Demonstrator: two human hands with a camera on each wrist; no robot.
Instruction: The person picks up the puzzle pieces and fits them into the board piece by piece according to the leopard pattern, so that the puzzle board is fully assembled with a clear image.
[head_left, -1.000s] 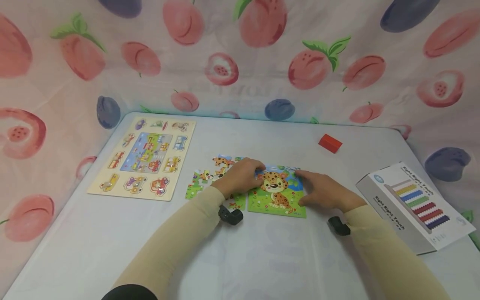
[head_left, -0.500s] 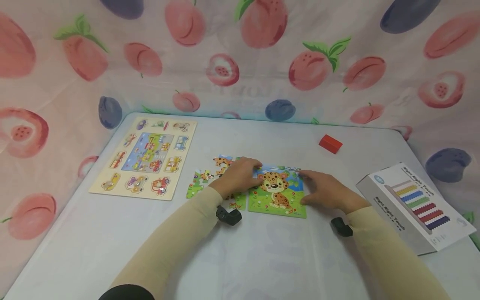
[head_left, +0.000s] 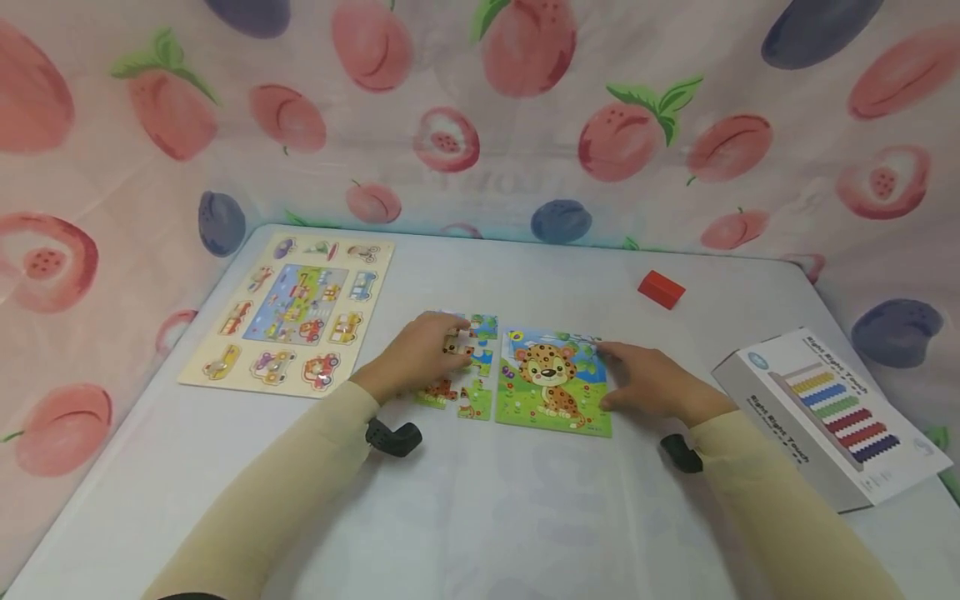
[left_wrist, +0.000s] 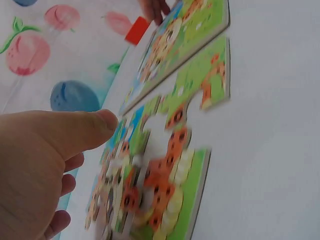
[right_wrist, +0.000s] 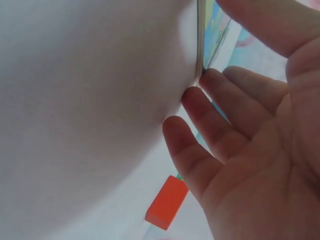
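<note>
My left hand is over a cluster of loose jigsaw pieces and hides some of them. The left wrist view shows its thumb stretched out above the pieces, with a gap between thumb and fingers. A square leopard puzzle lies flat just right of that cluster, its picture whole. At its right edge rests my right hand, thumb and fingers spread. In the right wrist view the fingers are fairly straight, their tips near the puzzle's edge.
A wooden vehicle peg board lies at the back left. Towards the back right sits a red block. A white box with colored strips pictured on it stands at the right, beside my right forearm. A fruit-print cloth hangs behind the table.
My left hand has moved left, away from the leopard puzzle's left edge, to over the loose pieces. The right hand has stayed at the right edge.
</note>
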